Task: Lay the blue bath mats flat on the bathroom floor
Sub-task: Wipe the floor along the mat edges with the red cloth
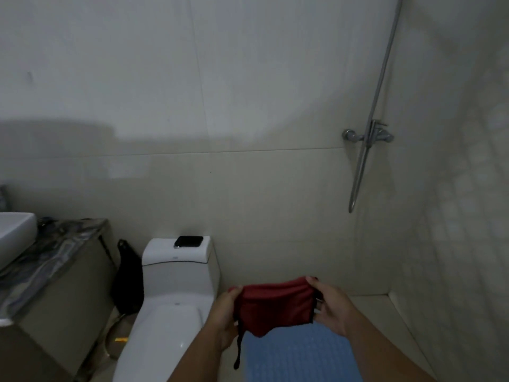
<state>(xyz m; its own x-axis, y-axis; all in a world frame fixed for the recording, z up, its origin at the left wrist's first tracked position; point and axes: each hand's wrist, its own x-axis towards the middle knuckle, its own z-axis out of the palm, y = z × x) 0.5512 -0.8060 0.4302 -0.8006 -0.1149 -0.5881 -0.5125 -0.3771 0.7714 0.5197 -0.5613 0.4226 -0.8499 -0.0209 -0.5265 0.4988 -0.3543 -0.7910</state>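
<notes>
I am looking down from head height into a dim bathroom with pale tiled walls. No brand name or writing can be read anywhere; a small mark on the front of the toilet tank is too blurred to make out.

My left hand [224, 312] and right hand [332, 307] are raised in front of me, each clenched on one side of a dark red cloth pouch [275, 307], so that it is stretched between them. A thin black drawstring [239, 346] hangs down from the pouch's left edge, past my left wrist.

Below my hands, a blue bath mat [300, 357] lies on the floor [385, 321], just right of the toilet. It is light blue, with a raised grid of small bumps across its surface, and it looks flat where I can see it. Its upper end is hidden behind the pouch and my hands, and its lower end runs out of view.

The white toilet [170, 299] stands against the back wall, lid closed, with a black phone [189, 241] lying on its tank. A black bag [128, 282] sits between the toilet and a vanity counter [55, 252] with a dark marbled top, which carries a white sink [13, 232] at the far left. A chrome shower mixer [367, 135] with a long hose is fixed on the wall to the right.
</notes>
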